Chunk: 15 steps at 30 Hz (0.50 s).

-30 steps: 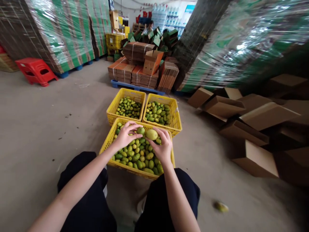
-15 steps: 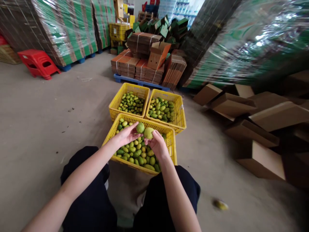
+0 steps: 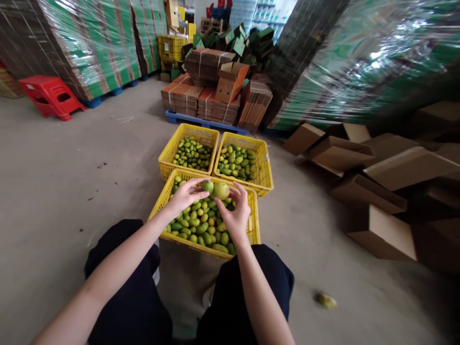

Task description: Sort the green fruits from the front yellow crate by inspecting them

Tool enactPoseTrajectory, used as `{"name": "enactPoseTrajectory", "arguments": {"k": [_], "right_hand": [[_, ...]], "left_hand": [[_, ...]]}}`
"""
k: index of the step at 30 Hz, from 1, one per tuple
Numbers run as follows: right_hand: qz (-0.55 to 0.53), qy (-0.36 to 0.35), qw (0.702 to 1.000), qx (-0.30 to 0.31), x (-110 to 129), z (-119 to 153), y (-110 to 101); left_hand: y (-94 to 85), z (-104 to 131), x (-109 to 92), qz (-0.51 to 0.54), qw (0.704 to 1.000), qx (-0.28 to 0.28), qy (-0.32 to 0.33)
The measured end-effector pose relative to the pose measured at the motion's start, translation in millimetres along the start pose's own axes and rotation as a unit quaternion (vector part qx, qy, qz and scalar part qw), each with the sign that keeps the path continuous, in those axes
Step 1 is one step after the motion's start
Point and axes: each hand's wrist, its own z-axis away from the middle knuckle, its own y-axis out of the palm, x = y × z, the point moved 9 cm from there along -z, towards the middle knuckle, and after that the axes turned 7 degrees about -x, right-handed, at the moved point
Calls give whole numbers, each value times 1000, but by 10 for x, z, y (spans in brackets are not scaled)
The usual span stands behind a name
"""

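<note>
My left hand (image 3: 186, 195) holds a small green fruit (image 3: 207, 187) between thumb and fingers. Right beside it, my right hand (image 3: 237, 211) grips a larger yellow-green fruit (image 3: 221, 191), with the thumb below and the fingers at its right side. Both fruits are above the near yellow crate (image 3: 254, 215), which holds many green and yellowish fruits (image 3: 204, 225). Behind it stand a left yellow crate (image 3: 163, 160) and a right yellow crate (image 3: 266, 172), each with green fruits inside.
Flattened cartons (image 3: 215, 103) lie on a blue pallet (image 3: 201, 120) ahead. A red stool (image 3: 53, 96) stands at left, open cardboard boxes (image 3: 388, 235) at right. One fruit (image 3: 325, 300) lies on the floor at lower right. Wrapped stacks (image 3: 104, 43) rise behind.
The fruits have turned a little in my hands, and my right hand's fingers have spread wider around the larger one. The whole view has shifted slightly.
</note>
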Motion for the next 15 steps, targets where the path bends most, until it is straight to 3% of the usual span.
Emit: {"name": "enactPoseTrajectory", "arguments": {"k": [4,10,12,15], "right_hand": [[69,-50,996,-27,69,29,-32],[47,-57,997,-25,74,28,-36],[0,-22,1000,-9,19,19,-10],[-104,86,991,24,-129,3,71]], "left_hand": [[16,-45,0,-26,999,20,40],[39,-31,-26,-49,996,37,58],[47,-7,-19,-31,998,39,38],[39,1,85,66,997,28,-40]]}}
